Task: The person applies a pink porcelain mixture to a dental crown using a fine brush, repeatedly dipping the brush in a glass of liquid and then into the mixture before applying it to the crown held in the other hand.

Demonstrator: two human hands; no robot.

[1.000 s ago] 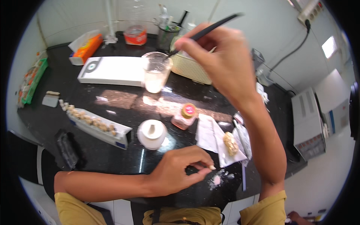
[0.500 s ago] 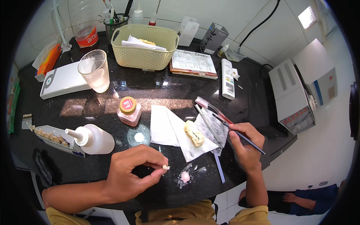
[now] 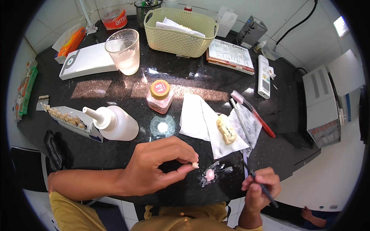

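Holding one pale piece (image 3: pixel 195 165), one tool (image 3: pixel 266 191) (dark).

On the near side of the pink jar (image 3: pixel 160 101), the left hand's (image 3: pixel 144 169) fingers are covering part of a pale piece (image 3: pixel 195 165), and the right hand (image 3: pixel 255 194) is hiding the middle of a dark tool (image 3: pixel 271 198). Left of the jar, a white bottle (image 3: pixel 121 125) is blocking one end of a holder (image 3: pixel 91 131). Beyond it, papers (image 3: pixel 173 26) are obscuring the basket's (image 3: pixel 181 46) contents, and the top edge is cutting off a pen cup (image 3: pixel 144 12).
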